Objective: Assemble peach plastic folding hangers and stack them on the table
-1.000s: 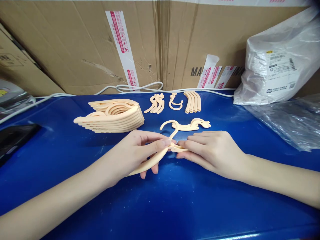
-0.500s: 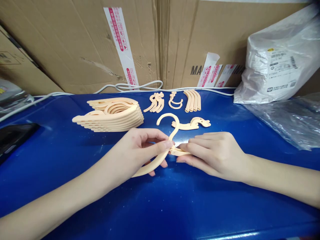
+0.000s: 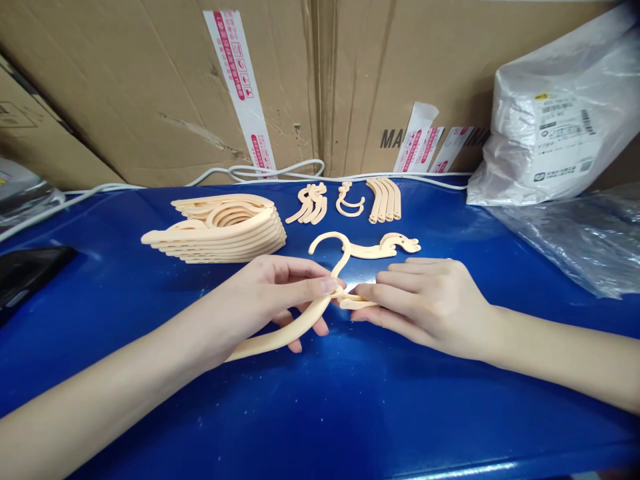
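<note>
My left hand (image 3: pixel 280 293) is closed around a cream plastic hanger piece (image 3: pixel 290 331), with the thumb near the base of its hook (image 3: pixel 345 250). One curved arm of that piece runs down to the left under my wrist. A second cream hanger arm (image 3: pixel 357 303) is pinched in my right hand (image 3: pixel 425 303), its end pointing at the hook's base. Whether the two pieces touch is hard to see, as my fingers hide part of the joint. Just beyond my hands lies another loose hanger piece (image 3: pixel 370 251).
Folded hangers (image 3: pixel 215 241) form a stack at the back left. Behind lie small hooked parts (image 3: pixel 313 203), a loose hook (image 3: pixel 350 207) and several curved arms (image 3: pixel 384 200). A white cable (image 3: pixel 280 173), cardboard boxes (image 3: pixel 280 80), a plastic parcel (image 3: pixel 555 127) and a black device (image 3: pixel 35 277) surround them.
My left hand has shifted slightly left, and the hanger piece in it has tilted, its hook moving left and its arm swinging flatter. My right hand has hardly moved.
</note>
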The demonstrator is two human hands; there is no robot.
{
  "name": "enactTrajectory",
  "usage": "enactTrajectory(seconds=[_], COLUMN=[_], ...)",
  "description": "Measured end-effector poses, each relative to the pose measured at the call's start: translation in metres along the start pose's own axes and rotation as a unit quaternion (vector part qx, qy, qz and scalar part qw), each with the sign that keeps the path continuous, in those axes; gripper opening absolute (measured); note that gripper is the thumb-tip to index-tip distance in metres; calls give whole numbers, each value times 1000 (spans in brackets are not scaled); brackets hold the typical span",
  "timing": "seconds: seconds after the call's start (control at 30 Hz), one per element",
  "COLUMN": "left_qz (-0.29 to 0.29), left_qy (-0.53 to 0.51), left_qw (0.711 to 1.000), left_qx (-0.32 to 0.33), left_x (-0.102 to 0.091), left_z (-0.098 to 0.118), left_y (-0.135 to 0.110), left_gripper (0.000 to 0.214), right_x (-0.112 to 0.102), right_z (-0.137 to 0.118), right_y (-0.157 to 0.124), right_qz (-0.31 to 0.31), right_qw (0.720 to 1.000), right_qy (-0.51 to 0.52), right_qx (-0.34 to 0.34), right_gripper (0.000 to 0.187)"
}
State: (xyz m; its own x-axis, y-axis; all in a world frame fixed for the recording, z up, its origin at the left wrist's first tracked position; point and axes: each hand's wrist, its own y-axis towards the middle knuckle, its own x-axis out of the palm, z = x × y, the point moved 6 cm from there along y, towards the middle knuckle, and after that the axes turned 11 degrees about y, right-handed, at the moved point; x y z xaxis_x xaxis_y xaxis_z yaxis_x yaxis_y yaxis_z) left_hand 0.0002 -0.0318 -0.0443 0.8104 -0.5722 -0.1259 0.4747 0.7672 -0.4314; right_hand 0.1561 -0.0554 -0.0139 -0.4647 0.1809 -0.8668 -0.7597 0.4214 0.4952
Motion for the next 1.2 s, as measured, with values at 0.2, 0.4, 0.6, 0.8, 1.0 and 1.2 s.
enactTrajectory(seconds=[0.2, 0.4, 0.6, 0.8, 1.0, 1.2], left_qz=[-15, -14, -13, -13, -29, 1], left_qy=[-24, -35, -39, -49, -34, 1], left_qw=[1000, 999, 999, 998, 999, 1000], left_qx=[-11, -31, -32, -27, -19, 27], left_x=[1, 0, 0, 0, 3, 3], left_z=[-2, -3, -4, -4, -4, 4], left_y=[1, 2, 2, 2, 2, 1], left_gripper=[16, 16, 16, 16, 16, 15], right_x=[1, 2, 2, 0, -1, -1], right_z=[1, 2, 3, 3, -2, -4], right_y=[-1, -4, -3, -2, -2, 1], right_qz=[-4, -10, -9, -2, 12, 10], right_qw=[1000, 1000, 1000, 1000, 999, 999], right_qy=[10, 13, 7, -11, -31, -30], right_qx=[7, 13, 13, 6, -13, -13], right_gripper=[31, 31, 33, 34, 34, 37])
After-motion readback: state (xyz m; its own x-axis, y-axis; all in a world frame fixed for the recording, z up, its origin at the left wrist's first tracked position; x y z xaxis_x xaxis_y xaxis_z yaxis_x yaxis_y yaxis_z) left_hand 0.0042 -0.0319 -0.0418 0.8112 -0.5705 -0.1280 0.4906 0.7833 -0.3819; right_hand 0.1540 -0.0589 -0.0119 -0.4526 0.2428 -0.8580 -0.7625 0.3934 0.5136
